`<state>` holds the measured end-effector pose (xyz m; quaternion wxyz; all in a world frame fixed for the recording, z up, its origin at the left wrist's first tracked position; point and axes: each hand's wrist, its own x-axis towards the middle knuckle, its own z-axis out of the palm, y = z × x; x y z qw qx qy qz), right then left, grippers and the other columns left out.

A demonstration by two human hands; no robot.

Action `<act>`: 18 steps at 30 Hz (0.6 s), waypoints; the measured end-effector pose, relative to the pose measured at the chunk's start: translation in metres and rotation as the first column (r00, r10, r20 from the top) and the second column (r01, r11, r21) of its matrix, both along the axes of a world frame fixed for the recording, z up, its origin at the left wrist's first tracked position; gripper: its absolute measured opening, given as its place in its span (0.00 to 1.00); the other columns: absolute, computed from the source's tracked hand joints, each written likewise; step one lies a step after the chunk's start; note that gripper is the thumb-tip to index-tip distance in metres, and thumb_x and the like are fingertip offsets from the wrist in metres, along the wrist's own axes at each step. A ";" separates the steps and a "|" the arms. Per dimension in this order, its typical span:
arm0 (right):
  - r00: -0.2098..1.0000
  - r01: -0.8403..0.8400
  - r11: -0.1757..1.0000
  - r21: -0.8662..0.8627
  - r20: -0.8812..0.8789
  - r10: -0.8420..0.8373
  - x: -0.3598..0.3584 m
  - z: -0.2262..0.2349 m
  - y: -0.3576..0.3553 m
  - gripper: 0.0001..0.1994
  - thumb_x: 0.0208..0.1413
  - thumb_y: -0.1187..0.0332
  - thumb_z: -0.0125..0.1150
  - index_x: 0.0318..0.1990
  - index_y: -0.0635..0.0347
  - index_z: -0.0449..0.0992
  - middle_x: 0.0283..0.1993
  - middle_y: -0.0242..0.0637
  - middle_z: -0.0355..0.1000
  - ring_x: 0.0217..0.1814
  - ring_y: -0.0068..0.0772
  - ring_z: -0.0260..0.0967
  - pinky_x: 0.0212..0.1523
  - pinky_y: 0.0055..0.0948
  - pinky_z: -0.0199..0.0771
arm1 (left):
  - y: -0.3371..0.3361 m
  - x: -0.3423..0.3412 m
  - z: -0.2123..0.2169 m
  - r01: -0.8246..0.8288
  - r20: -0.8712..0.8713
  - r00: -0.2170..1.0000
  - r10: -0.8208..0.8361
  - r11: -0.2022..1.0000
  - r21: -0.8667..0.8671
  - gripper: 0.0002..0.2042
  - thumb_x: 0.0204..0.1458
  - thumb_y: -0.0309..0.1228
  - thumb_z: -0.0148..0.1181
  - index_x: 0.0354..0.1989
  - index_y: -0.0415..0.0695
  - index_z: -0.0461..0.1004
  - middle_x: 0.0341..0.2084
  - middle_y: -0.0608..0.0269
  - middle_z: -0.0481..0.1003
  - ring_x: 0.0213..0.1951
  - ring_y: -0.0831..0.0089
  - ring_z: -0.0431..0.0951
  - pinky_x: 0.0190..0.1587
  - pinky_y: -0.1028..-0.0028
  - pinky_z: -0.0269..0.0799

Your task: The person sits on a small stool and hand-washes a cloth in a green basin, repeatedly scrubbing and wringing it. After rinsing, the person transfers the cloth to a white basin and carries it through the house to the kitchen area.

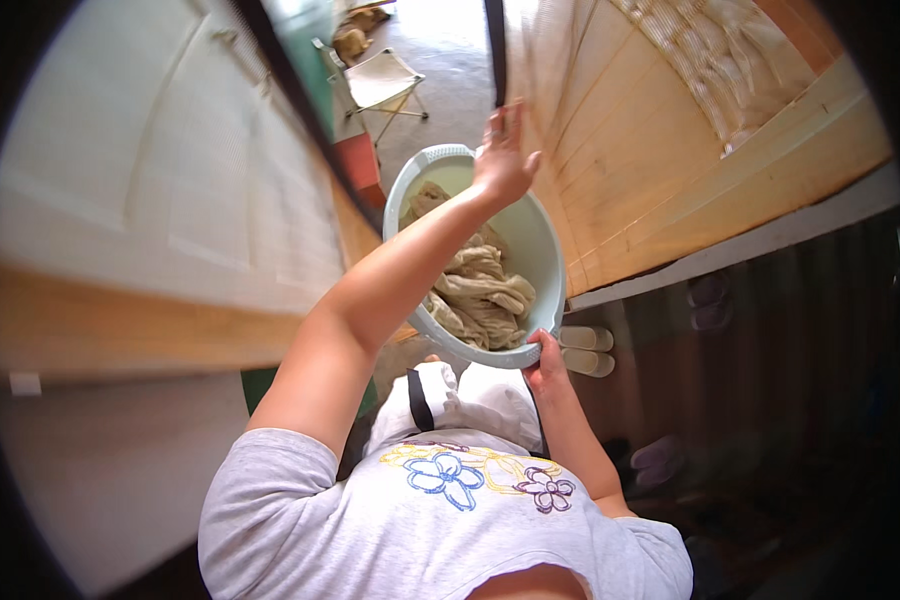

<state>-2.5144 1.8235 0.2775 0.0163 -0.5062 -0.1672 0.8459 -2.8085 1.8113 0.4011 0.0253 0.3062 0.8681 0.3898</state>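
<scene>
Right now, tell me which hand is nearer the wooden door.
Left. The left hand reaches over the basin's far rim beside the wooden door; the right hand grips the near rim.

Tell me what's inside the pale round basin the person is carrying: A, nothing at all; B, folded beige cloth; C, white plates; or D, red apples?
B: the basin holds crumpled and folded beige cloth, while the right hand grips its near rim and the left hand is at its far rim.
</scene>
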 end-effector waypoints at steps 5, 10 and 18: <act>0.999 0.032 0.990 0.138 0.024 -0.036 0.006 -0.012 -0.010 0.10 0.55 0.63 0.52 0.23 0.53 0.67 0.25 0.30 0.66 0.29 0.29 0.66 0.33 0.33 0.72 | 0.064 0.091 0.044 0.583 0.125 0.794 -0.595 0.803 0.124 0.39 0.44 0.35 0.63 0.65 0.48 0.50 0.60 0.46 0.54 0.58 0.49 0.61 0.59 0.60 0.62; 0.925 0.189 0.961 0.199 -0.365 -0.106 -0.010 0.004 -0.025 0.08 0.53 0.64 0.58 0.35 0.58 0.70 0.30 0.34 0.70 0.34 0.32 0.71 0.35 0.35 0.75 | 0.036 0.217 0.038 0.850 -0.079 0.495 -0.865 0.464 0.248 0.34 0.38 0.35 0.65 0.59 0.51 0.64 0.55 0.50 0.63 0.56 0.51 0.65 0.54 0.60 0.66; 0.972 0.234 0.930 0.283 -0.048 -0.230 -0.049 -0.109 0.023 0.10 0.54 0.59 0.54 0.23 0.48 0.69 0.25 0.25 0.66 0.31 0.24 0.66 0.31 0.29 0.71 | -0.047 0.042 -0.005 0.765 -0.101 0.643 -0.759 0.642 0.049 0.17 0.44 0.35 0.64 0.46 0.54 0.76 0.56 0.56 0.65 0.56 0.55 0.65 0.55 0.61 0.64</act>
